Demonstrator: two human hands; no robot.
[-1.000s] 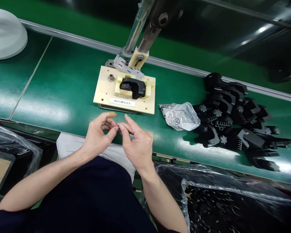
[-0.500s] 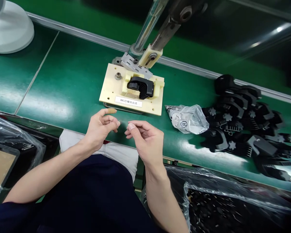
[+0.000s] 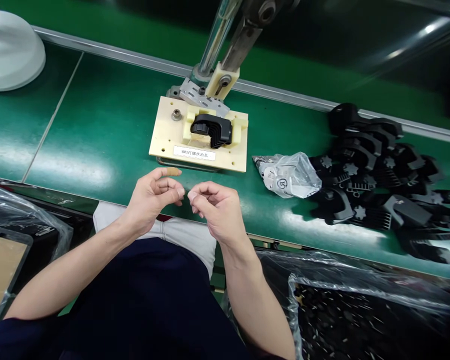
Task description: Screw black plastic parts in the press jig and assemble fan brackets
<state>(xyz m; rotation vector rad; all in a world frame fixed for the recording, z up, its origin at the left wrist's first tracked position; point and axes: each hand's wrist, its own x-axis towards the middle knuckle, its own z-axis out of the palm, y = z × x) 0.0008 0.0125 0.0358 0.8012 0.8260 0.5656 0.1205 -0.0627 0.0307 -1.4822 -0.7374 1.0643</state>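
fingers [image 3: 167,183] of the left hand [image 3: 150,201] were curled loosely toward the thumb, with the index stretched out straighter and a tan wrap [image 3: 173,171] worn on it; fingers of the right hand [image 3: 222,210] were bent in, thumb pressed toward the index. whether anything small was pinched in either hand could not be told. fingertips of both hands were held near each other, narrow gap seen between, over the front edge of the green bench [image 3: 108,125]. just beyond them a cream fixture plate [image 3: 165,134] was set on the bench, and a black ribbed part [image 3: 214,124] was seated in its raised holder [image 3: 239,131]; neither was touched. printed label [image 3: 194,153] was stuck along the plate's front, bolt [image 3: 176,115] was fixed at its left side. metal arm [image 3: 242,47] was angled down behind it, beside a shiny post [image 3: 219,40]. right of the plate, a clear plastic bag [image 3: 294,175] was laid, with dark contents [image 3: 261,161] bunched at its left end; next to it, black parts [image 3: 382,176] were heaped, some fitted with gray star-shaped pieces [image 3: 351,169]. white round base [image 3: 13,52] was seen at far left. below the bench edge on the right, a plastic-lined bin [image 3: 294,300] was filled with small black pieces [image 3: 345,320], too small to be told apart.
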